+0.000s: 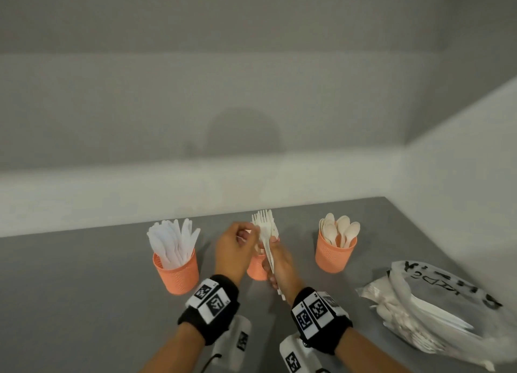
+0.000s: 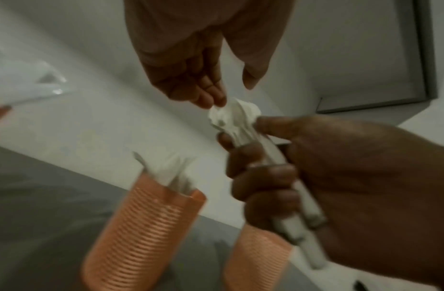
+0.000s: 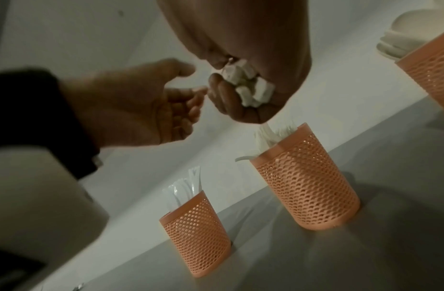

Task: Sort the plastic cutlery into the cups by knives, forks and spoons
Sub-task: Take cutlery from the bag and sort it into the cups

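Head view: a gray table (image 1: 84, 274) meets white walls. The right hand (image 1: 279, 263) grips white forks (image 1: 265, 227) above the middle orange cup (image 1: 256, 269); the left hand (image 1: 235, 249) hovers beside them, fingers loosely bent, holding nothing.

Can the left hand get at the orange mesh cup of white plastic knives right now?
Probably yes. The left hand holds nothing; its fingers only touch the white plastic forks gripped by the right hand. The orange mesh cup of knives stands just to its left, with bare grey table between.
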The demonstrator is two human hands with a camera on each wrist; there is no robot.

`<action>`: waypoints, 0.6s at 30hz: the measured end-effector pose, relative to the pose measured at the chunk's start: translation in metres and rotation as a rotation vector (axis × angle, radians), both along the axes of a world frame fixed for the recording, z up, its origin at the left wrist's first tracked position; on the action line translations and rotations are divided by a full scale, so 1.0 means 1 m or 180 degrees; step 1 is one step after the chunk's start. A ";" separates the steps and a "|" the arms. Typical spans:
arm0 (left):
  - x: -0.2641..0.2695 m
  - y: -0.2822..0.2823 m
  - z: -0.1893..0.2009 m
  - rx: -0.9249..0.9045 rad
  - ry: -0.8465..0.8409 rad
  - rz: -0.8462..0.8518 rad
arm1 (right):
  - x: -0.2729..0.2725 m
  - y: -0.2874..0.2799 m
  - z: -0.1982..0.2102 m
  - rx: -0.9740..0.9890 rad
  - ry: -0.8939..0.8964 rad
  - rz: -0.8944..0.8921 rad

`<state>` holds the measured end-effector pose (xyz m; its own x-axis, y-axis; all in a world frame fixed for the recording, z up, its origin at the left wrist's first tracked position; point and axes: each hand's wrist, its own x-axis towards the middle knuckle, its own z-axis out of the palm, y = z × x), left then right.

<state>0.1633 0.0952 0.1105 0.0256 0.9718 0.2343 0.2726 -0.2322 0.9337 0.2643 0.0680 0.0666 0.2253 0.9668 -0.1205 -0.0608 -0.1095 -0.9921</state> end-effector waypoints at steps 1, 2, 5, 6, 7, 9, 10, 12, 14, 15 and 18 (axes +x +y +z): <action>0.010 -0.005 0.000 -0.0126 0.0012 -0.0024 | -0.001 -0.002 -0.001 0.0147 -0.0124 -0.0031; 0.018 -0.009 0.000 -0.0217 0.0038 -0.0030 | -0.001 -0.003 -0.003 0.0264 -0.0268 -0.0058; 0.035 -0.018 0.003 -0.0303 0.0140 0.0014 | 0.003 -0.013 -0.003 0.0377 -0.0443 -0.0108; 0.038 -0.020 0.003 -0.0313 0.0231 0.0006 | 0.006 -0.017 -0.002 0.0355 -0.0438 -0.0105; 0.041 -0.021 0.002 -0.0342 0.0316 -0.0032 | 0.008 -0.021 0.001 0.0320 -0.0417 -0.0116; 0.043 -0.026 0.003 -0.0406 0.0385 -0.0070 | 0.011 -0.029 0.003 0.0228 -0.0267 -0.0174; 0.044 -0.028 0.004 -0.0425 0.0432 -0.0077 | 0.012 -0.032 0.003 0.0180 -0.0179 -0.0228; 0.046 -0.032 0.004 -0.0440 0.0538 -0.0117 | 0.014 -0.039 0.006 0.0129 -0.0074 -0.0290; 0.047 -0.035 0.005 -0.0565 0.0475 -0.0265 | 0.016 -0.046 0.007 0.0115 -0.0005 -0.0312; 0.047 -0.036 0.007 -0.0658 0.0309 -0.0341 | 0.017 -0.049 0.007 0.0097 0.0024 -0.0333; 0.046 -0.042 0.018 -0.1131 -0.0910 -0.0406 | 0.023 -0.053 0.001 0.0035 0.0015 -0.0376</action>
